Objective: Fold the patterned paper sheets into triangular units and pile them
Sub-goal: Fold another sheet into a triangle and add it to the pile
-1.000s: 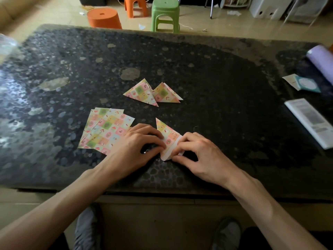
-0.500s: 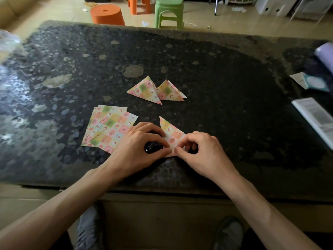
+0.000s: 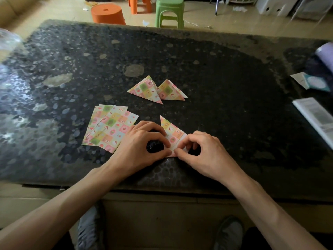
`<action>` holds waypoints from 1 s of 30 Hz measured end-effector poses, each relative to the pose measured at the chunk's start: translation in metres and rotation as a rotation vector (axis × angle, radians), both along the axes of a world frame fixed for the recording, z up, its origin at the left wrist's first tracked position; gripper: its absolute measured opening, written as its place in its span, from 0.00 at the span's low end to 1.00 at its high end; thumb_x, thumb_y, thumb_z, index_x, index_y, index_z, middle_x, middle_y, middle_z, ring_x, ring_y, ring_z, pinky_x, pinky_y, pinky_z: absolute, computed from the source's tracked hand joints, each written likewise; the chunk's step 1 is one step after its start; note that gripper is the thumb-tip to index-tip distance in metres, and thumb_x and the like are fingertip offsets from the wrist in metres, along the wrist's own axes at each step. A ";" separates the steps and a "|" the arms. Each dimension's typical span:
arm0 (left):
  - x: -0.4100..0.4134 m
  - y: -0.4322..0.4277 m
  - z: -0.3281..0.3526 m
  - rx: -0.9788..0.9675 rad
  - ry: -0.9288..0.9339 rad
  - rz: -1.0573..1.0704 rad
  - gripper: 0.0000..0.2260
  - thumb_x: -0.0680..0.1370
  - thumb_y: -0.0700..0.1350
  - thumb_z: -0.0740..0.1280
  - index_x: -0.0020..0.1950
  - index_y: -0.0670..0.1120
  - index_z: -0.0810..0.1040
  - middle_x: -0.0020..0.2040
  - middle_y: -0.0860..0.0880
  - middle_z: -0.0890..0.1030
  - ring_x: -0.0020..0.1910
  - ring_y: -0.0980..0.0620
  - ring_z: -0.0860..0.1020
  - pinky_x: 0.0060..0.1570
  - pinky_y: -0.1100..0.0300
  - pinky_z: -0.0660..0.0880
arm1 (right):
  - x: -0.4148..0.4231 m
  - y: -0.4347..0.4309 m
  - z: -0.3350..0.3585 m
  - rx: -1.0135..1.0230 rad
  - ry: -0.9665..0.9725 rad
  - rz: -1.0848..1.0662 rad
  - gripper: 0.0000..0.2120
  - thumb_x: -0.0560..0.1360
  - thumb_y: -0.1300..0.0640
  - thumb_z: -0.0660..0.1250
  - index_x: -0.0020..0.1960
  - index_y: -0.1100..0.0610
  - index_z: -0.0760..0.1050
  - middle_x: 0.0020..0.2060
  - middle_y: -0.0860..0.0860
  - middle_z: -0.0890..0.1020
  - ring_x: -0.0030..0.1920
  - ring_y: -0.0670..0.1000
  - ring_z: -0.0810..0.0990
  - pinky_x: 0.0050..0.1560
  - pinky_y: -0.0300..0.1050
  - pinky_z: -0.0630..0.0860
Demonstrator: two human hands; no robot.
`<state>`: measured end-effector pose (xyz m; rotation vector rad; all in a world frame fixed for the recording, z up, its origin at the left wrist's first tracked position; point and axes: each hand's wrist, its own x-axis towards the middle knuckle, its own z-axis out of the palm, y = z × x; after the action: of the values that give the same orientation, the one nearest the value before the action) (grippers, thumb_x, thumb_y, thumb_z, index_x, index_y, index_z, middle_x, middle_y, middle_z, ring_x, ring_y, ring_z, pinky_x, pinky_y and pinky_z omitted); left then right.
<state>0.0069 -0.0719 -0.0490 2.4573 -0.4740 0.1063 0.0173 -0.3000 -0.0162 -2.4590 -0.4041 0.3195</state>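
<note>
Mid-fold on 3rd pastel checkered paper triangle (image 3: 171, 132), left hand (image 3: 142, 147) and right hand (image 3: 203, 154) fingertips pinching its near corner; next: crease, pile onto 2 folded paper triangles (image 3: 155, 91)

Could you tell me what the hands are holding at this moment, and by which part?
Both the left hand and right hand pinch the half-folded paper at its near, lower end against the table; its far point lies free.
</note>
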 end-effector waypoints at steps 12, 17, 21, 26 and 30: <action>0.000 0.001 0.002 -0.016 0.029 -0.015 0.08 0.75 0.61 0.71 0.51 0.62 0.85 0.58 0.64 0.77 0.64 0.60 0.72 0.64 0.56 0.72 | 0.002 0.005 0.003 -0.107 0.084 -0.069 0.07 0.76 0.41 0.73 0.46 0.43 0.83 0.47 0.40 0.74 0.55 0.42 0.70 0.45 0.37 0.66; 0.002 0.005 0.002 -0.021 0.040 -0.036 0.11 0.76 0.63 0.68 0.52 0.61 0.85 0.58 0.64 0.77 0.64 0.59 0.72 0.65 0.54 0.71 | 0.000 0.014 -0.003 -0.149 0.031 -0.125 0.09 0.75 0.41 0.73 0.47 0.45 0.82 0.48 0.41 0.74 0.56 0.43 0.70 0.43 0.35 0.65; 0.000 0.002 0.002 -0.006 0.029 -0.024 0.17 0.73 0.70 0.67 0.51 0.61 0.85 0.58 0.64 0.76 0.64 0.60 0.71 0.63 0.66 0.68 | -0.001 0.016 -0.005 -0.162 0.006 -0.148 0.10 0.75 0.40 0.74 0.49 0.46 0.82 0.50 0.43 0.75 0.57 0.44 0.70 0.47 0.39 0.66; 0.001 0.001 0.001 0.010 0.035 -0.013 0.16 0.72 0.69 0.69 0.51 0.61 0.85 0.58 0.64 0.76 0.64 0.61 0.71 0.62 0.70 0.65 | -0.003 0.018 -0.006 -0.162 -0.021 -0.165 0.08 0.75 0.42 0.73 0.48 0.45 0.82 0.49 0.43 0.75 0.56 0.44 0.71 0.48 0.39 0.66; 0.001 0.000 0.001 -0.003 0.027 -0.009 0.16 0.72 0.69 0.68 0.51 0.61 0.85 0.58 0.63 0.77 0.63 0.61 0.71 0.62 0.67 0.67 | -0.004 0.019 -0.008 -0.179 -0.049 -0.169 0.09 0.75 0.42 0.73 0.48 0.46 0.81 0.50 0.44 0.75 0.56 0.45 0.71 0.49 0.40 0.69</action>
<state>0.0077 -0.0717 -0.0476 2.4498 -0.4727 0.0702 0.0129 -0.2813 -0.0246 -2.6597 -0.1931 0.2329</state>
